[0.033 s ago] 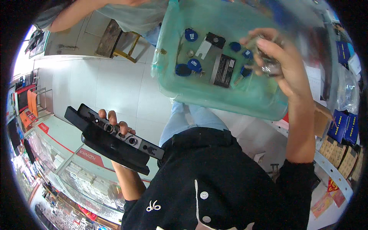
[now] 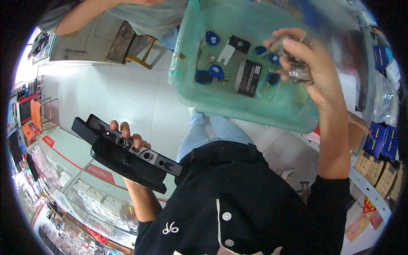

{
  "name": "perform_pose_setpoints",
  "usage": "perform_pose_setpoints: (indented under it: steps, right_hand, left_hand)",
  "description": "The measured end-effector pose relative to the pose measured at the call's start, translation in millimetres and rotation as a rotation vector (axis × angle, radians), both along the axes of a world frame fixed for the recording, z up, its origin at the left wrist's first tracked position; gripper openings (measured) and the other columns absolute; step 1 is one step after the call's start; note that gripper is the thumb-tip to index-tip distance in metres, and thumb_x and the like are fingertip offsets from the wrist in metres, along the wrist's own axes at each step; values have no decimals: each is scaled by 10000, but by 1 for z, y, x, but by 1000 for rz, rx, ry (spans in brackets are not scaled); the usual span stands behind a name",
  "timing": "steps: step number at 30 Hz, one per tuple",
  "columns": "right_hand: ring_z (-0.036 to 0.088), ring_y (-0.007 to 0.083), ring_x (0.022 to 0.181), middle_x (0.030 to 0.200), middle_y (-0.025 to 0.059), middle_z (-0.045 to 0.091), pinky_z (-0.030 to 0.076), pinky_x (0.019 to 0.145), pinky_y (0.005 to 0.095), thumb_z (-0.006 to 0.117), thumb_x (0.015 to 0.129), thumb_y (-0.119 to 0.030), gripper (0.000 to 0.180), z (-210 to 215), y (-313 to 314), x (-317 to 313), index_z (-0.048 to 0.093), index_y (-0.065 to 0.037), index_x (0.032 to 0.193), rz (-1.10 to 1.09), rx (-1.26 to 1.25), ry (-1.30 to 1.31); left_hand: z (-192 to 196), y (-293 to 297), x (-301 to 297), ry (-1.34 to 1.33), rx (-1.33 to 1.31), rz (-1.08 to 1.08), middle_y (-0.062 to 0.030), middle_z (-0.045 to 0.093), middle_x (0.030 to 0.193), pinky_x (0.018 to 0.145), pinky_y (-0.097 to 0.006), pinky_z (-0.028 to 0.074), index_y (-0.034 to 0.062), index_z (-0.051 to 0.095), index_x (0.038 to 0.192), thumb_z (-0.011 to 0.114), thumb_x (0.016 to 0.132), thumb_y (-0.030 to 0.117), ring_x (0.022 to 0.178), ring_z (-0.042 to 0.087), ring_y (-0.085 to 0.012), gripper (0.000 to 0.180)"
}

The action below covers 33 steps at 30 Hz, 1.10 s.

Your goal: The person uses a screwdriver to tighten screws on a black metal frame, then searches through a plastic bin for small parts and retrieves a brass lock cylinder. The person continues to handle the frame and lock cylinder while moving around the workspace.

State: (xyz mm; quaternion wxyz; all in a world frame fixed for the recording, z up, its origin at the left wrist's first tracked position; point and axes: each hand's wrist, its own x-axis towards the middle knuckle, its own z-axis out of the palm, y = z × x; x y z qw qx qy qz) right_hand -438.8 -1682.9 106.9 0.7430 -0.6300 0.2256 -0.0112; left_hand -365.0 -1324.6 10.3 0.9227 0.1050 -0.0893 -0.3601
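Note:
My left hand (image 2: 131,135) grips a long black lock panel (image 2: 127,163) with a silver strip and round holes along its back. My fingers curl over its upper edge, low at the left. Above the right side of a translucent green tub (image 2: 250,118), my right hand (image 2: 312,57) is closed around shiny metal parts (image 2: 301,75), slightly blurred; their exact kind is unclear. Several keys with round blue heads, such as a blue-headed key (image 2: 213,38), lie in the tub. Among them are a black-and-white card (image 2: 233,50), a black printed card (image 2: 248,78) and a small round metal piece (image 2: 211,58).
At the upper left another person's forearm (image 2: 87,17) and grey shirt show beside a wooden stool (image 2: 123,42). A glass display counter (image 2: 91,191) runs along the lower left. Blue boxes (image 2: 380,140) and cardboard boxes (image 2: 369,170) are stacked at the right.
My right hand has tilted slightly and its metal parts look sharper. My left hand and the lock panel have hardly moved.

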Motion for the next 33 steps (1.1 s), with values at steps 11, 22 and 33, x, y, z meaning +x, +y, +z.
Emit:
perform_pose_setpoints:
  steps: [11, 22, 33]
  right_hand:
    - [547, 155, 609, 729, 101, 578, 445, 579, 235, 689, 585, -130, 403, 62, -3, -141, 549, -30, 950, 90, -827, 48]
    - [572, 112, 695, 781, 75, 606, 441, 658, 239, 668, 572, -12, 652, -4, 19, -143, 490, -67, 1197, 31, -894, 350]
    - [586, 262, 698, 835, 112, 599, 455, 584, 328, 730, 459, -120, 458, 54, 24, -124, 602, -96, 898, 296, -1409, -42]
  left_hand:
    - [9, -12, -1, -23, 131, 53, -184, 494, 982, 769, -546, 498, 29, 363, 1098, 521, 862, 196, 852, 588, -385, 329]
    - [12, -49, 1, -23, 175, -58, -166, 494, 937, 731, -538, 515, 35, 365, 1094, 531, 853, 186, 802, 599, -369, 329]
    - [24, -45, -33, -119, 153, 103, -282, 192, 1335, 730, -543, 510, 4, 346, 1123, 438, 899, 215, 858, 587, -409, 321]
